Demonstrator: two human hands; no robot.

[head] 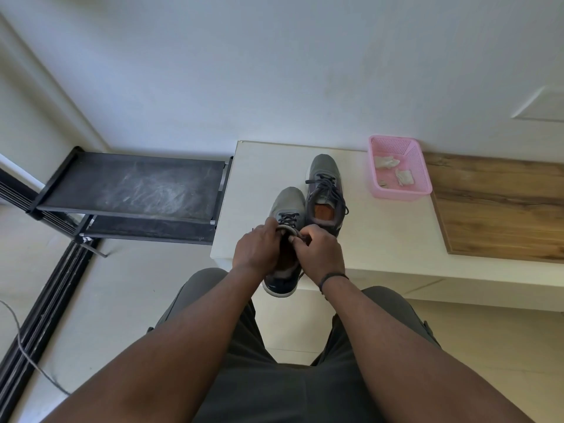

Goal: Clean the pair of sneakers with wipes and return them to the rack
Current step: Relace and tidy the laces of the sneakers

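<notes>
Two grey sneakers with dark laces sit on a white table. The near sneaker hangs over the table's front edge, toe pointing away from me. My left hand grips its collar on the left side. My right hand pinches the lace ends at its tongue. The far sneaker stands alone just to the right, its orange insole showing. A black shoe rack with a dusty top shelf stands left of the table.
A pink plastic basket holding crumpled used wipes sits at the table's back right. A wooden board covers the table's right part. A white wall runs behind. A grey cable lies on the floor at left.
</notes>
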